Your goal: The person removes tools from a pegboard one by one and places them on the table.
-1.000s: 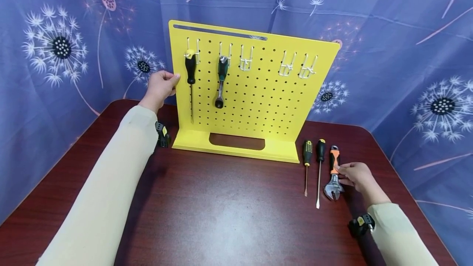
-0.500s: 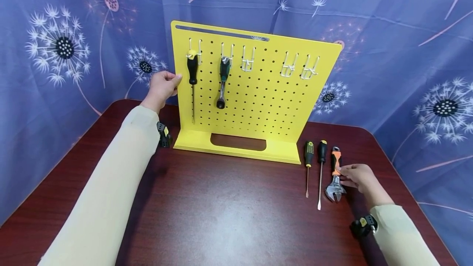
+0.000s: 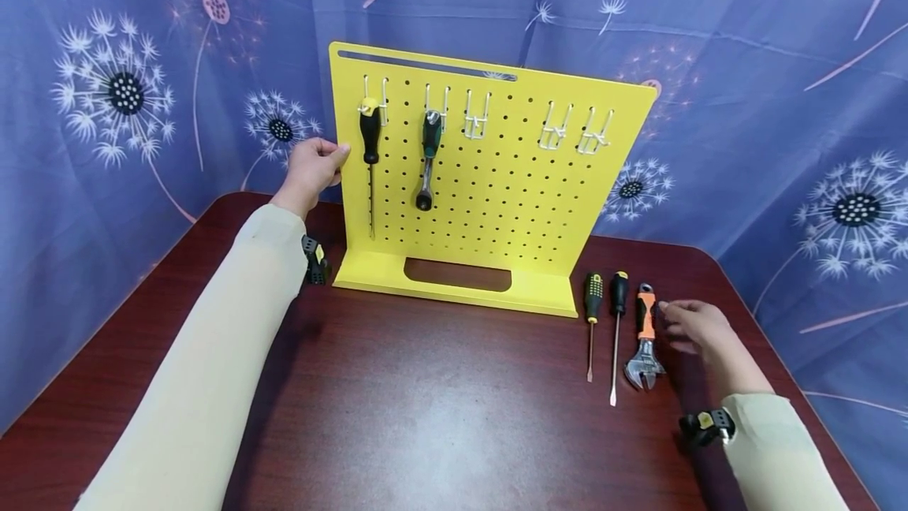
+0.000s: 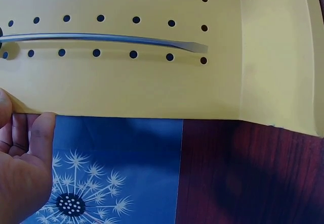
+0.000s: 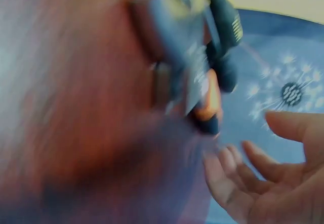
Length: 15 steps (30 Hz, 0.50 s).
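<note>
Right hand (image 3: 691, 326) hovers just beside the orange-handled steel adjustable wrench (image 3: 644, 337), fingers loosely spread, holding nothing — the wrench lies flat on the dark red wooden table (image 3: 426, 416), right of two black-handled screwdrivers (image 3: 603, 322). Likely heavy at the jaw end, rigid; the rubbery orange handle looks the best grip. Left hand (image 3: 312, 168) pinches the left edge of the yellow metal pegboard stand (image 3: 496, 195). Blue dandelion-print curtain (image 3: 780, 101) behind.

Matt yellow metal pegboard (image 3: 496, 203), glossy dark wood table (image 3: 426, 416), steel wrench (image 3: 644, 337) w/ rubbery orange grip.
</note>
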Tool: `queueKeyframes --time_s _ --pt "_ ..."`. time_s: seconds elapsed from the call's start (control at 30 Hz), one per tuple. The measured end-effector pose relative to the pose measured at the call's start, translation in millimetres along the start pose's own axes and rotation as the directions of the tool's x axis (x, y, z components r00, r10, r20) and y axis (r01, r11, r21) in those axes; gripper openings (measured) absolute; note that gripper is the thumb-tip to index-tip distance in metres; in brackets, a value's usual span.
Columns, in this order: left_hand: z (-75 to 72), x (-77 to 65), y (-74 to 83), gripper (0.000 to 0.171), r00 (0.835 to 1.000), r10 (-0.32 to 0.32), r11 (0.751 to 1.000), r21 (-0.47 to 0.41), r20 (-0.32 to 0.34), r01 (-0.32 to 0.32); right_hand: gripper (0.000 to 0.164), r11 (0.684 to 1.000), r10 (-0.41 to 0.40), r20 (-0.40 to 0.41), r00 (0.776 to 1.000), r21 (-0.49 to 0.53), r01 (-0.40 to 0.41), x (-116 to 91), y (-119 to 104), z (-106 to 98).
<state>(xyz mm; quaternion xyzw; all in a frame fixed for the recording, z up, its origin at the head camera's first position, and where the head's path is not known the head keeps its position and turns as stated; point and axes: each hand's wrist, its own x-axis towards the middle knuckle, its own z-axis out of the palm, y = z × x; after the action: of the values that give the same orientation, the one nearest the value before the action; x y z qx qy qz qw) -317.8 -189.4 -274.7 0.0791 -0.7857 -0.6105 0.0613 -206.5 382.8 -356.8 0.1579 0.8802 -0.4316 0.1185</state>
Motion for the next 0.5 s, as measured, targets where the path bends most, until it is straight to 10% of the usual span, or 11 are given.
queueKeyframes --time_s 0.27,0.5 --pt "-0.8 0.3 -1.4 0.021 1.0 0.007 1.0 0.009 0.008 -0.007 0.062 0.972 -0.194 -0.347 0.917 0.062 0.228 -14.8 -55.8 38.3" --pt "-0.6 0.5 -0.9 0.019 1.0 0.002 1.0 0.011 0.009 -0.003 0.071 0.884 -0.36 -0.133 0.923 0.267 0.383 -20.7 -111.2 75.2"
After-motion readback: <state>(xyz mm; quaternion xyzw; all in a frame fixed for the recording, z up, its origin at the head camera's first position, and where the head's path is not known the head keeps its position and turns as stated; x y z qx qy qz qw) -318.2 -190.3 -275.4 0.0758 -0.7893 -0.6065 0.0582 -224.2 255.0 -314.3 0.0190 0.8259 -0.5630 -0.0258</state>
